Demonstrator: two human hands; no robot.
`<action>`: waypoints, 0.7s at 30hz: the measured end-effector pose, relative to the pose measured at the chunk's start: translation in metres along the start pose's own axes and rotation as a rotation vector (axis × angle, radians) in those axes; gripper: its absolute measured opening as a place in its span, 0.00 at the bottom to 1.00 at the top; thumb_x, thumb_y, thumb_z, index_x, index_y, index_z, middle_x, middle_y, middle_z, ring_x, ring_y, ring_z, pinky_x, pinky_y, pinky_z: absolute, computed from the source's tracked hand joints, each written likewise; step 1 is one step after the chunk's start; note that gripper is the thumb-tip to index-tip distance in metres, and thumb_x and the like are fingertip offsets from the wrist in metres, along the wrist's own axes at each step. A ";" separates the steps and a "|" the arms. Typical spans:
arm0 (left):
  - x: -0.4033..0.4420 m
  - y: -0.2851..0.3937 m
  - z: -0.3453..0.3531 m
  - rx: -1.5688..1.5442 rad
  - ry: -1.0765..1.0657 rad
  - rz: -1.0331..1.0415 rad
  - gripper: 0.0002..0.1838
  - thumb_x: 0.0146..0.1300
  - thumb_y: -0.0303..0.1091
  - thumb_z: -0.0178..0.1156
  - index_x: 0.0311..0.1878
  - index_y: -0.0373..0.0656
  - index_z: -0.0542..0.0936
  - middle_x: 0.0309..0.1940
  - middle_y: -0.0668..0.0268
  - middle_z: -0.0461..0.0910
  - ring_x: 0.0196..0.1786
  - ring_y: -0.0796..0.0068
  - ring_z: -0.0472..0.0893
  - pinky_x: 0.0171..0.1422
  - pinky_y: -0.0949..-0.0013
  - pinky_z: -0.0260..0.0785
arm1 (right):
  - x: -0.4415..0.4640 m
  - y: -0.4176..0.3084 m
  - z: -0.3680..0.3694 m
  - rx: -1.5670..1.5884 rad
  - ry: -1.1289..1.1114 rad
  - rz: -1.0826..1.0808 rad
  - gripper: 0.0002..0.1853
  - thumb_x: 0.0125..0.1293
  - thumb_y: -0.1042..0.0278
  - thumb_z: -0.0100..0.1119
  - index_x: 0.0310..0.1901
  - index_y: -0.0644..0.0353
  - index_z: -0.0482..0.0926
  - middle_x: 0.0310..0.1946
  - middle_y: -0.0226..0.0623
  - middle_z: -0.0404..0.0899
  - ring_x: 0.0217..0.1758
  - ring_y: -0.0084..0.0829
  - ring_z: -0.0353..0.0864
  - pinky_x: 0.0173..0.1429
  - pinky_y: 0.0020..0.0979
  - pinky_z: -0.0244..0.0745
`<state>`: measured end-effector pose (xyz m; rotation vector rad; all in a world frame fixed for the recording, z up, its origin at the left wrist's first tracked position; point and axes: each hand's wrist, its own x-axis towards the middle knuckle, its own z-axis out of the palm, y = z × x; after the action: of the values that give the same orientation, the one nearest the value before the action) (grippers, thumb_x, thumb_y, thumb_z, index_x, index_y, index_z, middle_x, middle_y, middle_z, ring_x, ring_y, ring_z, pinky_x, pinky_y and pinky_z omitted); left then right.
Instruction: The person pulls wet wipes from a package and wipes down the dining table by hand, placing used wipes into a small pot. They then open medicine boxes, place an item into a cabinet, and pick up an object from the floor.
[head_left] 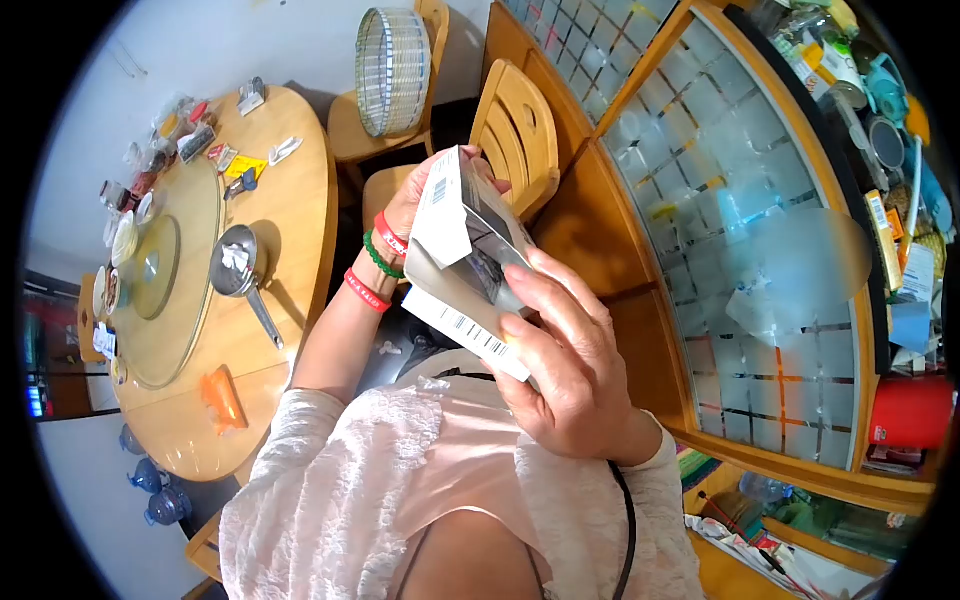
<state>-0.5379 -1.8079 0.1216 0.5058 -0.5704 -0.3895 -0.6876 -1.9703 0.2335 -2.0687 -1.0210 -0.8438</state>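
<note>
A white cardboard box with barcodes is held up in front of my chest, its near end open with flaps spread. My left hand, with red and green bands on the wrist, grips the box's far left side, its fingers partly hidden behind the box. On the right, my right hand has its thumb and fingers at the open end, closed round the edge of a flap. Something dark and grey shows inside the box; I cannot make out what it is.
To the left is a round wooden table with a metal pan, an orange packet and small packages. Beyond my hands stand wooden chairs, one bearing a woven basket. A glass-doored cabinet with a cluttered top is at the right.
</note>
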 end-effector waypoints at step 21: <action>-0.052 0.010 -0.082 0.784 0.572 -0.116 0.18 0.62 0.25 0.56 0.56 0.33 0.72 0.43 0.64 0.79 0.44 0.76 0.80 0.50 0.73 0.74 | -0.028 0.174 0.071 0.799 0.294 0.929 0.18 0.63 0.67 0.62 0.49 0.67 0.69 0.40 0.40 0.81 0.42 0.26 0.81 0.41 0.24 0.79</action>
<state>-0.5274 -1.7470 0.0457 1.3550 -0.1123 -0.0992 -0.5371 -2.0073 0.1226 -1.3950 -0.1010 -0.1701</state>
